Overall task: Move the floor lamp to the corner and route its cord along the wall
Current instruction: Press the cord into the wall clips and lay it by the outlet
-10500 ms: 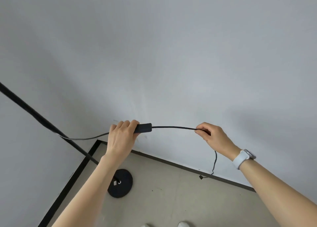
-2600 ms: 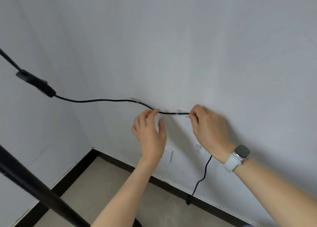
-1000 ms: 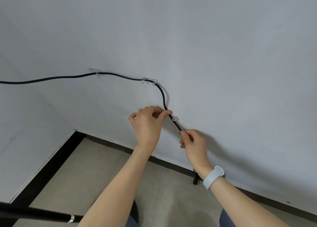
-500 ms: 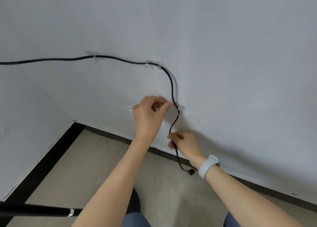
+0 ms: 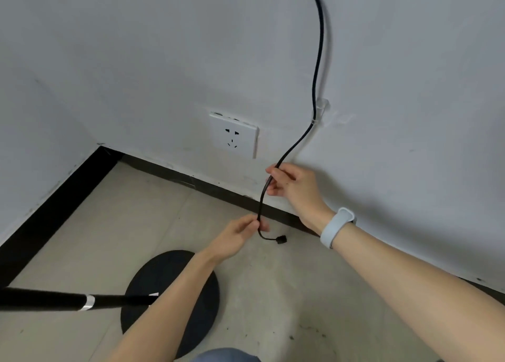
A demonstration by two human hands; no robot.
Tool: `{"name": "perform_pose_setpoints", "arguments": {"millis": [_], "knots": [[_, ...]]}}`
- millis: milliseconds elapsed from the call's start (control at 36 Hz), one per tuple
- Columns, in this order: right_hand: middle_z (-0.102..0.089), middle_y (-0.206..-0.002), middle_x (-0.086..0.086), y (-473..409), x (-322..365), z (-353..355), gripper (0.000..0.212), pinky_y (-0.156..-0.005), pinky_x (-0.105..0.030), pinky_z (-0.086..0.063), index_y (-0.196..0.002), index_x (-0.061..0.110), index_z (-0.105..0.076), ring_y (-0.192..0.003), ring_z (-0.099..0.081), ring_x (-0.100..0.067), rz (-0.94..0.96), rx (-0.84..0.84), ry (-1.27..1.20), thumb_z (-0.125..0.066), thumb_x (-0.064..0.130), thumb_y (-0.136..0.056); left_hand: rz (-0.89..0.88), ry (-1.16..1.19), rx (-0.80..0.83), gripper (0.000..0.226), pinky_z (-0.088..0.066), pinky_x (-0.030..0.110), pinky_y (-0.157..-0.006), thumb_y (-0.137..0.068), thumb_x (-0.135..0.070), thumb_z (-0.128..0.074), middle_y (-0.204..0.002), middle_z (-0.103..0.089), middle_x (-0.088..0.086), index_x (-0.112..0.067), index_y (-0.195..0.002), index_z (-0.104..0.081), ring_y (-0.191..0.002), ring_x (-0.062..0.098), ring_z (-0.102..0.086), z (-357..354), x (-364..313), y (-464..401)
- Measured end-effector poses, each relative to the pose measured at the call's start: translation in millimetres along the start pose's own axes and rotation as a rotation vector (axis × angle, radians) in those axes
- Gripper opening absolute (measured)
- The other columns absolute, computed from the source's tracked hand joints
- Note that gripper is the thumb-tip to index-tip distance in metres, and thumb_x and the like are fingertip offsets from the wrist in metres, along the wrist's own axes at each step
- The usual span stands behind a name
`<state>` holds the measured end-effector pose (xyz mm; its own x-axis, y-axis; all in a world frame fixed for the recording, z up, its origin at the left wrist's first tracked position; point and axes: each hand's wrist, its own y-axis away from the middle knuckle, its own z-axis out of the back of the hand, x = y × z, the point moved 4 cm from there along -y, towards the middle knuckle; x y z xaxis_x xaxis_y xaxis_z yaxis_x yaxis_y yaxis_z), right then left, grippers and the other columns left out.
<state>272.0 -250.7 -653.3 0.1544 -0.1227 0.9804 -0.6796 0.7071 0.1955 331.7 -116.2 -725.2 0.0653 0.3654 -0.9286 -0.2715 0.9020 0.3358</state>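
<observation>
With the cord (image 5: pixel 317 60) already caught in a clear clip (image 5: pixel 319 112) right of the wall socket (image 5: pixel 233 135), both hands pinch its loose tail below, left hand (image 5: pixel 237 235) nearest the plug (image 5: pixel 281 239), right hand (image 5: pixel 293 185) higher, seemingly to steer it toward that socket.

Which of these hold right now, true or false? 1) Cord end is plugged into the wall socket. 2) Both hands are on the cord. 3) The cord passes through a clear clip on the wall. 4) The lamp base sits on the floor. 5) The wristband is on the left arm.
1) False: the plug hangs free below the left hand; the wall socket is empty.
2) True: the left hand pinches the cord low, the right hand holds it higher.
3) True: clear clip.
4) True: lamp base.
5) False: the wristband is on the right arm.
</observation>
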Motion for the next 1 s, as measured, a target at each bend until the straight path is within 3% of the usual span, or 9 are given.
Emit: {"name": "perform_pose_setpoints", "arguments": {"millis": [111, 222, 306, 417, 500, 611, 722, 833, 1000], "knots": [[-0.058, -0.066, -0.003, -2, -11, 8, 0.020, -0.057, -0.017, -0.056, -0.076, 0.016, -0.064, -0.056, -0.057, -0.010, 0.025, -0.088, -0.002, -0.052, 0.007, -0.090, 0.070, -0.033, -0.214, 0.020, -0.041, 0.024, -0.080, -0.097, -0.015, -0.041, -0.077, -0.059, 0.003, -0.014, -0.091, -0.060, -0.078, 0.014, -0.058, 15, 33, 7], [-0.058, -0.066, -0.002, 4, -32, -6, 0.012, -0.056, -0.018, -0.052, -0.091, 0.004, -0.061, -0.056, -0.055, -0.014, -0.019, 0.001, 0.155, -0.050, 0.007, -0.091, 0.011, -0.201, -0.425, 0.019, -0.042, 0.022, -0.078, -0.096, -0.019, -0.046, -0.089, -0.062, -0.006, -0.015, -0.101, -0.064, -0.086, 0.009, -0.057, 27, 37, 5], [-0.059, -0.069, -0.001, 11, -45, -21, 0.008, -0.051, -0.012, -0.048, -0.098, 0.007, -0.054, -0.055, -0.055, -0.012, -0.091, 0.072, 0.185, -0.051, 0.010, -0.091, -0.087, -0.311, -0.445, 0.021, -0.043, 0.018, -0.071, -0.095, -0.020, -0.047, -0.089, -0.063, -0.008, -0.014, -0.102, -0.066, -0.082, 0.009, -0.058, 30, 24, 0], [-0.057, -0.067, -0.002, 8, -47, -22, 0.007, -0.052, -0.014, -0.045, -0.090, 0.010, -0.053, -0.054, -0.053, -0.013, -0.111, -0.016, 0.219, -0.046, 0.011, -0.092, -0.150, -0.349, -0.394, 0.020, -0.041, 0.010, -0.065, -0.095, -0.022, -0.048, -0.079, -0.062, -0.011, -0.016, -0.099, -0.067, -0.072, -0.004, -0.054, 31, 17, -3], [-0.057, -0.067, -0.002, 6, -50, -16, 0.010, -0.047, -0.009, -0.043, -0.086, 0.010, -0.053, -0.054, -0.053, -0.013, -0.124, -0.088, 0.209, -0.045, 0.010, -0.092, -0.096, -0.293, -0.311, 0.016, -0.037, 0.011, -0.055, -0.094, -0.024, -0.049, -0.066, -0.057, -0.010, -0.024, -0.093, -0.065, -0.059, -0.002, -0.049, 35, 23, -1], [-0.057, -0.066, -0.002, 4, -57, -2, 0.010, -0.055, -0.019, -0.042, -0.090, 0.008, -0.054, -0.053, -0.053, -0.012, -0.177, -0.232, 0.115, -0.045, 0.010, -0.092, -0.027, -0.265, -0.328, 0.018, -0.040, 0.007, -0.062, -0.093, -0.021, -0.050, -0.079, -0.063, -0.012, -0.018, -0.101, -0.067, -0.068, -0.006, -0.055, 48, 41, 6], [-0.057, -0.067, -0.002, 3, -63, -4, 0.010, -0.048, -0.011, -0.045, -0.094, 0.005, -0.056, -0.054, -0.054, -0.012, -0.230, -0.223, 0.018, -0.046, 0.009, -0.093, -0.001, -0.347, -0.502, 0.020, -0.041, 0.017, -0.074, -0.093, -0.017, -0.051, -0.096, -0.064, -0.006, -0.013, -0.105, -0.067, -0.086, 0.006, -0.057, 55, 48, 6], [-0.060, -0.074, -0.004, -1, -71, -19, 0.012, -0.058, -0.015, -0.050, -0.101, 0.003, -0.056, -0.062, -0.059, -0.012, -0.318, -0.184, -0.082, -0.047, 0.006, -0.092, -0.034, -0.488, -0.659, 0.019, -0.044, 0.027, -0.063, -0.091, -0.015, -0.054, -0.085, -0.066, 0.008, -0.010, -0.102, -0.069, -0.074, 0.015, -0.056, 59, 40, -4], [-0.058, -0.071, -0.006, -15, -77, -35, 0.017, -0.059, -0.019, -0.046, -0.076, 0.010, -0.053, -0.062, -0.056, -0.014, -0.466, -0.241, -0.308, -0.049, 0.005, -0.091, -0.053, -0.693, -0.670, 0.021, -0.048, 0.036, -0.060, -0.091, -0.013, -0.055, -0.087, -0.063, 0.016, -0.010, -0.106, -0.069, -0.073, 0.029, -0.058, 68, 20, -25]]}}
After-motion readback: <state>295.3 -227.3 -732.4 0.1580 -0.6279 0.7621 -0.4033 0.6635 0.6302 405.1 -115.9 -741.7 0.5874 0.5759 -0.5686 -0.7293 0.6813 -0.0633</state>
